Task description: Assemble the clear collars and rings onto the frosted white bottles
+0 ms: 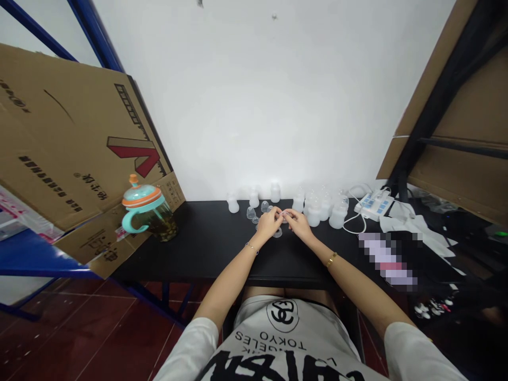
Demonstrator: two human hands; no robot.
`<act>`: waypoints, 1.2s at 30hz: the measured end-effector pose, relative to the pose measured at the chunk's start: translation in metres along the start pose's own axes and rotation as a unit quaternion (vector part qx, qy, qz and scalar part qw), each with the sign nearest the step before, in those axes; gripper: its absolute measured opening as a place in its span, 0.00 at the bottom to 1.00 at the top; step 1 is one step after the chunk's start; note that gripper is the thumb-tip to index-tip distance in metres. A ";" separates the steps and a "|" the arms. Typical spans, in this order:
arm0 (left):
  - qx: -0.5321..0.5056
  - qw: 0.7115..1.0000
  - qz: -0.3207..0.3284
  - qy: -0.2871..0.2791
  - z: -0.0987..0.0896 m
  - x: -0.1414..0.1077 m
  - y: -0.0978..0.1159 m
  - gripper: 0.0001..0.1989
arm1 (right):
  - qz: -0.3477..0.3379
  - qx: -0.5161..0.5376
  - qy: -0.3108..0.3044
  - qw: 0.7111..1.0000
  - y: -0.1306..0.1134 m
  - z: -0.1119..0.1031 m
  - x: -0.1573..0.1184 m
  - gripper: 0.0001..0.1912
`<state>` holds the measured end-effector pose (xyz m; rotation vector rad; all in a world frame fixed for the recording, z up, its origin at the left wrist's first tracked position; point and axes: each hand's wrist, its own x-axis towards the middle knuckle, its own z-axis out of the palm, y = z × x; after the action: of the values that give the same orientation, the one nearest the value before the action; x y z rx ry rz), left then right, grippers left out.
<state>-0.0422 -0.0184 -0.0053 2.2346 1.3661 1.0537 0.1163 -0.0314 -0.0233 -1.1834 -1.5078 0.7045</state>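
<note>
Above the black table, my left hand (270, 223) and my right hand (299, 224) meet fingertip to fingertip. Both are closed in a pinch on a small pale, thin-edged piece (284, 213), mostly hidden by the fingers. Just left of my left hand are clear domed caps (251, 212), and a clear round piece (277, 233) lies under the hands. Behind them stand frosted white bottles, one at the left (233, 203), one in the middle (254, 198) and another near the wall (275, 192). Several more bottles (314, 212) cluster right of my right hand.
A turquoise-lidded jug (153, 211) stands on the black table (198, 248) at left, by a large cardboard box (71, 137). To the right are a white power strip (373, 205) with cables, crumpled white paper (416, 230) and a pixelated lilac item (384, 259). A white wall rises behind.
</note>
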 end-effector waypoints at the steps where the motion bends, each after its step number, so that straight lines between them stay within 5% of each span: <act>1: 0.002 1.000 0.001 0.000 0.000 0.000 0.000 0.07 | -0.002 0.000 -0.001 1.000 0.000 0.000 0.000 0.19; 36: -0.081 0.995 -0.039 0.031 0.002 -0.001 -0.001 0.07 | 0.021 0.015 -0.012 1.000 0.008 0.003 0.000 0.23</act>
<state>-0.0419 -0.0188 -0.0082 2.0327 1.3308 1.1717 0.1156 -0.0277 -0.0314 -1.1913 -1.4918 0.7700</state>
